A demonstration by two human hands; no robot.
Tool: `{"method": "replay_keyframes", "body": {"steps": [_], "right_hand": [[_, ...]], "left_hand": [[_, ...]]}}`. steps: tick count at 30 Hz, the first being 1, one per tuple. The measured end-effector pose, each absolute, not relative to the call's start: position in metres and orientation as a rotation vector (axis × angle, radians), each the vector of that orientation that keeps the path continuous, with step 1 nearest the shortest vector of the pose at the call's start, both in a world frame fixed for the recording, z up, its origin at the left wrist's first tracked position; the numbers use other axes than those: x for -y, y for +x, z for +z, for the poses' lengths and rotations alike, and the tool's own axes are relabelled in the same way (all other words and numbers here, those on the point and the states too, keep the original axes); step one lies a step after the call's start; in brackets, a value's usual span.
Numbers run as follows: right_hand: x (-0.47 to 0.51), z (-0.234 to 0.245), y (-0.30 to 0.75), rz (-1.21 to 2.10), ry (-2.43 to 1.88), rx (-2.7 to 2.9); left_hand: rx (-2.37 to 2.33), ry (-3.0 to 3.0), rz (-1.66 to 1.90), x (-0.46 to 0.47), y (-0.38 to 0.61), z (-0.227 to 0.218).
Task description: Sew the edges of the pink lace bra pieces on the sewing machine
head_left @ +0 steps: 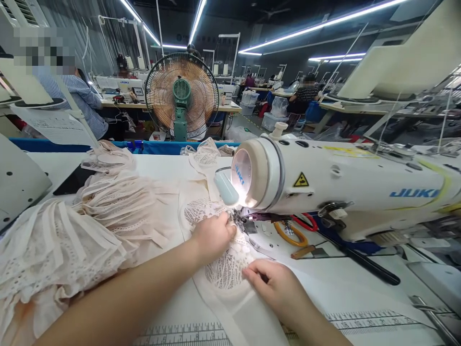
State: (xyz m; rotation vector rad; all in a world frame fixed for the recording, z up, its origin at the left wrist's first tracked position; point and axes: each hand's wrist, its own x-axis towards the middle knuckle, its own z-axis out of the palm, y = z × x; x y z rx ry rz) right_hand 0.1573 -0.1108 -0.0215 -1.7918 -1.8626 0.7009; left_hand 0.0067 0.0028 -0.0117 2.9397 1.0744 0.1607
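A pale cream lace fabric piece (226,269) lies on the white sewing table (169,166), running under the presser foot (240,222) of a white JUKI sewing machine (345,185). My left hand (213,236) rests on the lace just left of the needle, fingers curled and pressed on the cloth. Nearer to me, my right hand (273,284) pinches the lace edge with bent fingers. A heap of pleated cream lace garments (90,226) fills the table's left side.
Orange-handled scissors (290,234) and a red-handled tool (306,222) lie under the machine arm. A standing fan (182,93) faces me beyond the table. Another machine's edge (18,180) is at left. People sit at other sewing stations behind. A printed ruler (187,332) runs along the near edge.
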Motion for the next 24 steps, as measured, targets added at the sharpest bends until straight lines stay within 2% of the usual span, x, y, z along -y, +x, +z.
{"method": "replay_keyframes", "body": {"steps": [8, 24], "right_hand": [[0.103, -0.019, 0.159, 0.722, -1.829, 1.831], [0.090, -0.013, 0.160, 0.703, -1.930, 1.885]], "left_hand": [[-1.097, 3.009, 0.164, -0.006, 0.009, -0.017], [-1.133, 2.906, 0.124, -0.001, 0.009, 0.000]]}}
